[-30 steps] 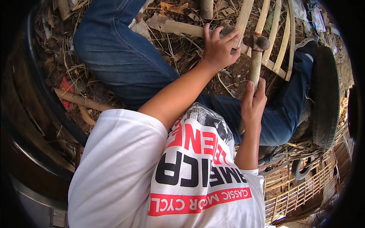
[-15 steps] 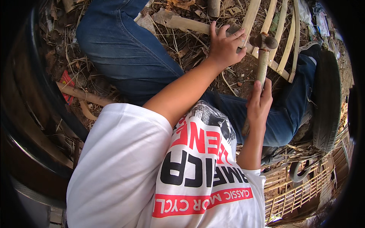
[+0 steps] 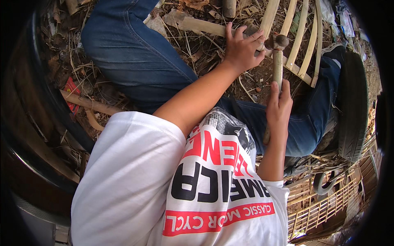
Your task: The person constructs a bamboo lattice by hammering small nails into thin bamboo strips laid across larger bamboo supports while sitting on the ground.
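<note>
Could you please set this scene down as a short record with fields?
right hand: wrapped around the pale wooden handle of a hammer with a brownish, rounded head
left hand: spread over a long, pale wooden crosspiece; grip unclear
frame: thin, pale wooden slats across the crosspiece
hammer contact: cannot tell
far right: dark, ridged tyre
ground: brown soil, dry litter

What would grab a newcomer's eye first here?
Probably the boldly printed white shirt, filling the lower middle. Then the hammer right of centre, gripped in the right hand, with the left hand just to its left. Pale slats fan out at the top right, near a dark tyre.
</note>
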`<state>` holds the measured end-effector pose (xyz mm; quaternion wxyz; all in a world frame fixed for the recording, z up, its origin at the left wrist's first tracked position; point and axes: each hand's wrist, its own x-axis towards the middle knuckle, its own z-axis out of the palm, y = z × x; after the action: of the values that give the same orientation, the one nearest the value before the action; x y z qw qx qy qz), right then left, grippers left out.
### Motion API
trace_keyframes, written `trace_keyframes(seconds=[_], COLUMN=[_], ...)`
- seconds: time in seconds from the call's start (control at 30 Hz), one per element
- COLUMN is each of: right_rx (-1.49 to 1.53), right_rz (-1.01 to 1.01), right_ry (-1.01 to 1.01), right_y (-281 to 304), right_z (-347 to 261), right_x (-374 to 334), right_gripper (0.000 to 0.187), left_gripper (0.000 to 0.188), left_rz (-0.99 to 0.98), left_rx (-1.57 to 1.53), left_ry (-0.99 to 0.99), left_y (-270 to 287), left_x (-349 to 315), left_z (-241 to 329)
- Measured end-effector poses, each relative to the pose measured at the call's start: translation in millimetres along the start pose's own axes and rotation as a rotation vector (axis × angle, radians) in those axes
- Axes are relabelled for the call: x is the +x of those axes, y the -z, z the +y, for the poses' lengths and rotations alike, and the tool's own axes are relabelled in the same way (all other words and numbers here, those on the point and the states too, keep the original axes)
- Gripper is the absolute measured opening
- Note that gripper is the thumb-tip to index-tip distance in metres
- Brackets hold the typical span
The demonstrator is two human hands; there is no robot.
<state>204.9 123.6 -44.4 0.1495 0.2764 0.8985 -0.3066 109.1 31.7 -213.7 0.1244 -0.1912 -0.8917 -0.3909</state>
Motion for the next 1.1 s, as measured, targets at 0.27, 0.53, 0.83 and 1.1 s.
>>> trace_keyframes(seconds=[0.27, 0.53, 0.83, 1.1], right_rx=[0.007, 0.309, 0.526, 0.598], right_rz=[-0.011, 0.045, -0.049, -0.042], right_ry=[0.012, -0.145, -0.304, -0.284], right_y=[-2, 9, 1, 4], right_z=[3, -4, 13, 11], right_x=[5, -23, -34, -25], right_gripper=[0.027, 0.028, 0.03, 0.029], left_gripper=[0.033, 0.042, 0.033, 0.017], left_rz=[-0.026, -0.064, -0.383, -0.712], left_rx=[0.004, 0.002, -0.033, -0.089], left_ry=[-0.005, -0.032, -0.319, -0.571], left_y=[0, 8, 43, 46], left_x=[-2, 0, 43, 102], left_z=[2, -4, -20, -33])
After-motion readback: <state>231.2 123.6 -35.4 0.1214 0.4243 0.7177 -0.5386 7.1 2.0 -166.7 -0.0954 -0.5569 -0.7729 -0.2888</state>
